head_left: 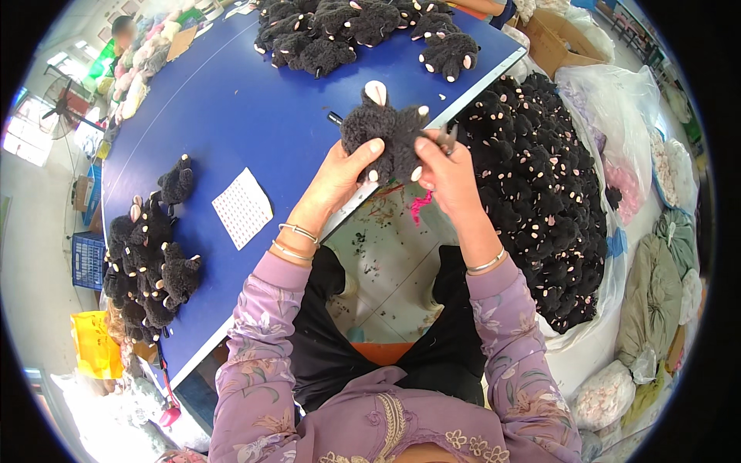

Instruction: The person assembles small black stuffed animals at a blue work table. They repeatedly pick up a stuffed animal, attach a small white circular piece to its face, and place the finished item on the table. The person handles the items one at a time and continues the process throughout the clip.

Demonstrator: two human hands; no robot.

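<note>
A black curly plush toy [380, 135] with pale ears and paws is held up over the near edge of the blue table. My left hand [343, 174] grips its left side, thumb pressed on the fur. At its right side, my right hand [449, 174] pinches the fur and also holds small metal scissors [448, 139], whose blades point up past the fingers. A bright pink strip [419, 207] dangles below the right hand. The scissors' handles are hidden in the palm. Behind the toy, a dark pen-like stick [334, 118] lies on the table.
More black plush toys lie heaped at the table's [293, 116] far side [332, 31] and left side [147, 262]. A printed white sheet [242, 208] rests between. To the right, a large plastic bag [610, 100] borders a big pile of black toys [532, 201]. A cardboard box [559, 42] stands beyond.
</note>
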